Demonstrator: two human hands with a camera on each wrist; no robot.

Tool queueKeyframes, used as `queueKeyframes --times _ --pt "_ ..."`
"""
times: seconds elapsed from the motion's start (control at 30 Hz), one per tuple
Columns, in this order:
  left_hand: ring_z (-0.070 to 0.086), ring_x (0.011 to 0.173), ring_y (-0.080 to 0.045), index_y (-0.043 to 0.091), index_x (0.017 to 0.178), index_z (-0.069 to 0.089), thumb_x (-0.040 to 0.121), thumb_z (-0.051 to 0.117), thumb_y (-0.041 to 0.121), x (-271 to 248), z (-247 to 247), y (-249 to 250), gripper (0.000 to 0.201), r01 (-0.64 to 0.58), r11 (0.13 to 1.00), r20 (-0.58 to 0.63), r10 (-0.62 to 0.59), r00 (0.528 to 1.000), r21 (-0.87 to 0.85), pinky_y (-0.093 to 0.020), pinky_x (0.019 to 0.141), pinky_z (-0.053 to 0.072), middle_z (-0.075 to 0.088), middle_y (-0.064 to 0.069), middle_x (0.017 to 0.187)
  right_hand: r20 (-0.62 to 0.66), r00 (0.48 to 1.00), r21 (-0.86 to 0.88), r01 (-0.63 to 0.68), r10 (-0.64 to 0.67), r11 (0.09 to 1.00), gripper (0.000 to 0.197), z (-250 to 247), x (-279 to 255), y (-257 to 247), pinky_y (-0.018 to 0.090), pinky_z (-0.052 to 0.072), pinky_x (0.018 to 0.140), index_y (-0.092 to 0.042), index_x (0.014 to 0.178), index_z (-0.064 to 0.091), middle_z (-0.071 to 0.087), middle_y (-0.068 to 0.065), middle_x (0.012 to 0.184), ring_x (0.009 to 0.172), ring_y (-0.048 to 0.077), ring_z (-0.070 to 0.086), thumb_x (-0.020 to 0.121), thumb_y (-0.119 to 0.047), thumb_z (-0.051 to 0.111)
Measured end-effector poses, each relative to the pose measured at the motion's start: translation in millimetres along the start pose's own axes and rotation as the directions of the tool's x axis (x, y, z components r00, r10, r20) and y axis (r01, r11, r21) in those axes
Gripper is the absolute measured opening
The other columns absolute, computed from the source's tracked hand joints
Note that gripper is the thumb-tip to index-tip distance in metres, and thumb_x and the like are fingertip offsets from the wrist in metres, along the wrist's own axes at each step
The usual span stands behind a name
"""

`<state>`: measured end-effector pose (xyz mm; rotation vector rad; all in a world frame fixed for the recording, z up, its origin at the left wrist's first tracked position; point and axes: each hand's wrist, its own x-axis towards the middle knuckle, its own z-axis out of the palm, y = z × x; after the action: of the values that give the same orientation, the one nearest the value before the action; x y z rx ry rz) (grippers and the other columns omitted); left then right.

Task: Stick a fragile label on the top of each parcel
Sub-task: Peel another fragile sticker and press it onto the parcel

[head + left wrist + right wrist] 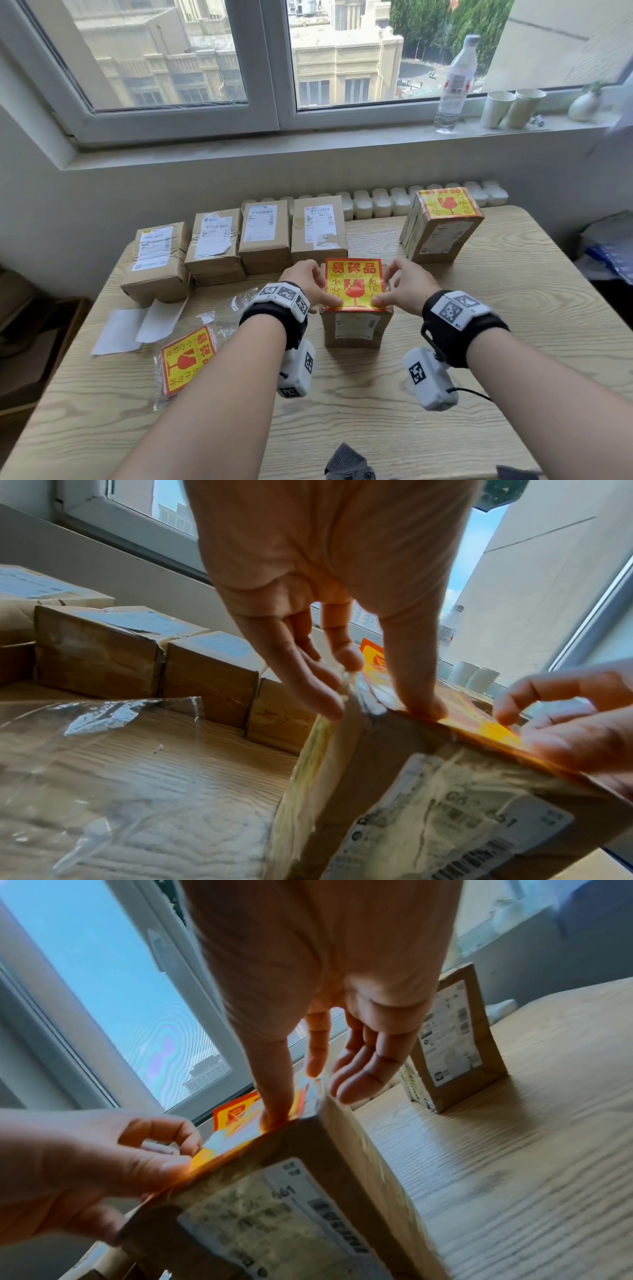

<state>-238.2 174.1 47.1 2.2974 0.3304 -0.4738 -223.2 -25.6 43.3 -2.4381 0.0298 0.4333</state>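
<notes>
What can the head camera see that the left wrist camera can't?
Only the head view shows the spare labels in their bag, the white backing papers and the finished parcel at the far right. Only the left wrist view shows the near side of the parcel close up, with its printed barcode. Both show the left hand and right hand pressing the fragile label onto its top.

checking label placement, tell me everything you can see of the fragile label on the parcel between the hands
The fragile label is a glossy sticker, yellow inside a red border, with red Chinese characters, a line of English and a broken-glass symbol. It lies on top of the brown cardboard parcel at mid-table, its near edge along the box's front edge. The left hand and right hand press its near corners with their thumbs; its far edge looks slightly lifted.
</notes>
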Motion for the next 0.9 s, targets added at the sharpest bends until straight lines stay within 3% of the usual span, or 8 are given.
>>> queueKeyframes --times 0.23,0.3,0.37,0.43,0.5,0.6,0.77,0.9 --pt "0.066 0.087 -0.016 0.012 0.097 0.053 0.060 0.090 0.023 2 -4 -5 0.053 -0.023 1.000 0.090 0.022 0.996 0.009 -0.037 0.071 0.062 0.063 -0.001 0.096 0.112 0.994 0.104 -0.022 0.011 0.994 0.053 5 4 8 0.038 0.055 0.075 -0.021 0.092 0.048 0.060 0.000 0.093 0.087 0.018 0.062 0.061 -0.026 0.090" --pt "0.064 0.085 -0.014 0.016 0.086 0.055 0.061 0.089 0.031 4 -9 -2 0.044 -0.039 0.996 0.043 0.036 0.998 0.075 -0.037 0.074 0.059 0.066 0.000 0.092 0.030 0.999 0.125 0.011 -0.015 0.992 0.041 0 7 7 0.033 0.050 0.069 -0.020 0.087 0.052 0.059 0.000 0.089 0.085 0.019 0.060 0.066 -0.025 0.086" --pt "0.063 0.085 -0.013 0.023 0.084 0.059 0.060 0.087 0.039 8 -11 2 0.040 -0.081 0.992 -0.073 0.089 0.993 0.100 -0.034 0.076 0.056 0.066 0.002 0.093 -0.091 0.994 0.085 0.069 -0.062 0.994 0.029 -4 7 2 0.030 0.049 0.073 -0.023 0.090 0.058 0.057 0.003 0.102 0.093 0.019 0.058 0.073 -0.029 0.080" --pt "0.058 0.101 -0.014 0.032 0.098 0.063 0.058 0.087 0.043 12 -6 8 0.048 -0.158 0.981 -0.120 0.170 0.978 0.109 -0.037 0.088 0.053 0.061 0.003 0.109 -0.074 0.990 -0.029 0.115 -0.117 0.993 0.039 -2 7 -5 0.038 0.049 0.093 -0.030 0.112 0.061 0.047 0.005 0.126 0.115 0.021 0.052 0.076 -0.038 0.075" --pt "0.040 0.127 -0.018 0.040 0.121 0.058 0.058 0.086 0.045 15 0 13 0.069 -0.197 0.967 -0.071 0.210 0.975 0.159 -0.041 0.107 0.039 0.044 0.002 0.134 0.012 0.989 -0.134 0.146 -0.145 0.980 0.060 4 8 -12 0.044 0.039 0.109 -0.036 0.133 0.050 0.034 0.004 0.145 0.133 0.023 0.038 0.078 -0.047 0.071" --pt "0.016 0.144 -0.025 0.047 0.138 0.042 0.065 0.082 0.047 19 4 13 0.084 -0.174 0.942 0.039 0.170 0.985 0.287 -0.048 0.114 0.023 0.021 0.000 0.155 0.099 0.986 -0.188 0.153 -0.136 0.970 0.076 11 11 -14 0.043 0.029 0.112 -0.036 0.145 0.034 0.022 0.004 0.156 0.142 0.023 0.026 0.079 -0.048 0.070" --pt "0.046 0.129 -0.016 0.040 0.139 0.044 0.065 0.084 0.038 24 2 4 0.084 -0.181 0.954 0.113 0.158 0.981 0.239 -0.032 0.102 0.042 0.043 0.005 0.144 0.119 0.984 -0.164 0.154 -0.136 0.974 0.075 11 11 -12 0.034 0.038 0.102 -0.033 0.144 0.036 0.041 0.002 0.142 0.128 0.018 0.041 0.079 -0.040 0.072" --pt "0.054 0.120 -0.014 0.037 0.135 0.049 0.063 0.086 0.039 21 -4 -1 0.081 -0.120 0.978 0.081 0.107 0.991 0.169 -0.035 0.101 0.045 0.054 0.008 0.134 0.099 0.991 -0.109 0.105 -0.094 0.988 0.069 4 9 -13 0.025 0.040 0.084 -0.032 0.141 0.041 0.045 0.004 0.138 0.123 0.020 0.046 0.080 -0.034 0.073"
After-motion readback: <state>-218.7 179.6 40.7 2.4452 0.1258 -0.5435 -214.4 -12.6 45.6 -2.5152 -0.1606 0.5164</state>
